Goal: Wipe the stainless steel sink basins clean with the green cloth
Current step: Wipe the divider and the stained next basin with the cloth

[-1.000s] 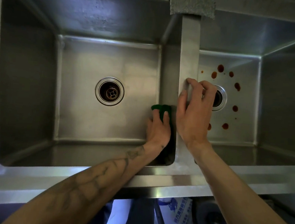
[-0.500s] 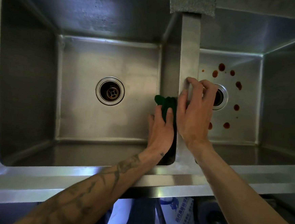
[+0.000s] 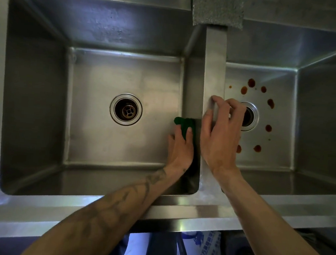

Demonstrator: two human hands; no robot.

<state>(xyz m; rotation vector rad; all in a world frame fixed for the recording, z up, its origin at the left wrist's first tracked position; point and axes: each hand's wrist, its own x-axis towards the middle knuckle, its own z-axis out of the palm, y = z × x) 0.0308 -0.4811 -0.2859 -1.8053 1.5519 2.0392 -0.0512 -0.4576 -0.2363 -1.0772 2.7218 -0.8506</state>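
I look down into a double stainless steel sink. My left hand (image 3: 180, 148) presses the green cloth (image 3: 184, 124) flat against the right wall of the left basin (image 3: 94, 137), just below the divider (image 3: 215, 66). Only the cloth's top edge shows above my fingers. My right hand (image 3: 220, 135) rests on the divider, fingers curled over its right edge. The right basin (image 3: 279, 136) has several dark red-brown spots (image 3: 251, 82) around its drain (image 3: 250, 116).
The left basin's drain (image 3: 126, 109) sits at the middle of its floor. A grey textured pad (image 3: 217, 7) lies at the back on the divider. The sink's front rim (image 3: 96, 210) runs below my arms, with a printed bag (image 3: 203, 251) underneath.
My left hand slid the cloth slightly up and back down along the basin wall. My right hand has stayed on the divider.
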